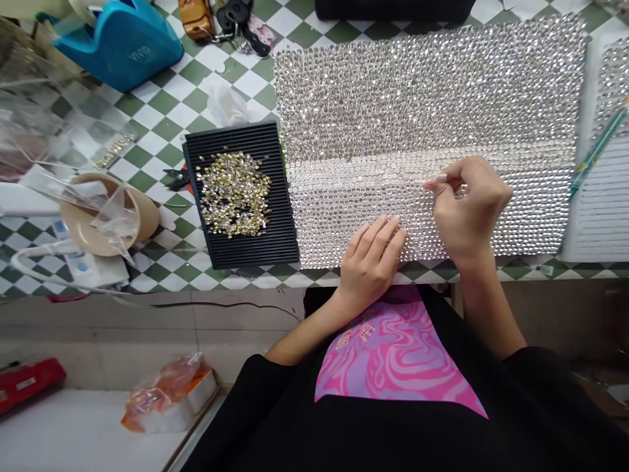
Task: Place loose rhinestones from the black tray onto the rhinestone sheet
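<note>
A wide sheet of silver rhinestones (pixel 422 92) lies on the checked tabletop, with a paler band running across it. My left hand (pixel 371 255) rests flat on its lower part, fingers stretched out. Over the lower edge of the pale band, my right hand (pixel 469 203) is closed in a pinch. Something thin and whitish shows at its fingertips, too small to name. Left of the sheet lies a black ribbed tray (pixel 246 257) holding a heap of loose rhinestones (pixel 233 193) in silver and gold.
A blue tape dispenser (pixel 122 46), keys (pixel 236 13) and crumpled tissue (pixel 226 101) lie at upper left. Black-handled pliers or cutters (pixel 177 178) poke out beside the tray. A beige cup (pixel 147 213) stands farther left. On the right are a lined notebook (pixel 597 223) and green pen (pixel 597 147).
</note>
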### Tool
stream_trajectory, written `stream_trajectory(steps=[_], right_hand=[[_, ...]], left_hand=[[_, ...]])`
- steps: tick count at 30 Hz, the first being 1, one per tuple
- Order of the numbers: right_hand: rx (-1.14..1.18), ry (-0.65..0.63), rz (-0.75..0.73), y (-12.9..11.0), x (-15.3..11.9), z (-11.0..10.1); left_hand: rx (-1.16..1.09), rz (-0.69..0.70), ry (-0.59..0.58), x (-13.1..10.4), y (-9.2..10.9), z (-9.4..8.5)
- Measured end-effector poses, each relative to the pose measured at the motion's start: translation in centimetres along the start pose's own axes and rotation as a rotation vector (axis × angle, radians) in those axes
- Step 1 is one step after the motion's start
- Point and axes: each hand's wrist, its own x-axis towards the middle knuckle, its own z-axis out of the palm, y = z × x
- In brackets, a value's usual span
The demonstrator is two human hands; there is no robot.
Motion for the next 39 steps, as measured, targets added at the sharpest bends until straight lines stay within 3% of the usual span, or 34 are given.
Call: stream_trajectory(steps=[6,12,21,25,33,39], right_hand=[[-0.034,-0.056,0.033,-0.1,0.1,-0.4],[-0.041,0.038,-0.002,-0.1,0.4,-1.1],[0.488,0.077,0.092,-0.6,-0.6,-2.1],[0.675,0.054,0.140,-1.4,-1.7,-1.8],[0.828,0.013,0.196,-2.7,-3.4,-2.0],[0.829,0.084,0.138,-3.8,-3.8,-2.9]], left_hand=[[-0.015,0.008,0.020,0.0,-0.1,0.1],[-0.011,0.011,0.020,0.1,-0.1,0.1],[-0.075,-0.037,-0.054,0.9,0.1,-0.9],[-0.295,-0.110,-0.035,2.7,0.9,-1.1],[-0.864,-0.342,0.182,5.7,1.9,0.9],[-1.065,-0.368,0.064,6.4,1.5,-0.2]])
